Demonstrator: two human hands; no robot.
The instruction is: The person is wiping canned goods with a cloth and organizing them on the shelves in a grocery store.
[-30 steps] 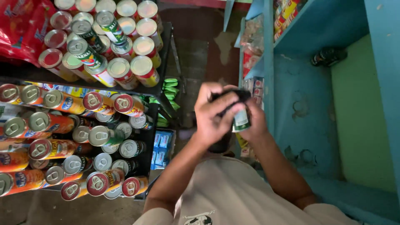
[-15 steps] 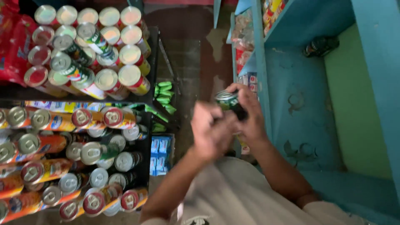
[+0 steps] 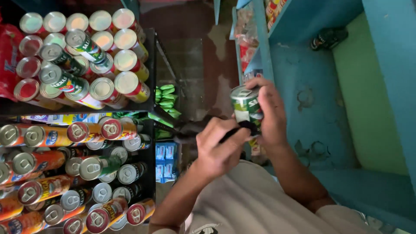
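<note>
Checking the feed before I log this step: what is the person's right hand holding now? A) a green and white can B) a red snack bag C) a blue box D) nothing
A: the right hand is wrapped around a green and white can, held up in front of the blue shelf, while the left hand presses a dark marker-like object against it.

I see a green-and-white labelled can (image 3: 246, 109) mid-scene, stacked red, orange and green cans (image 3: 86, 65) left, blue packets (image 3: 166, 161) beneath.
</note>
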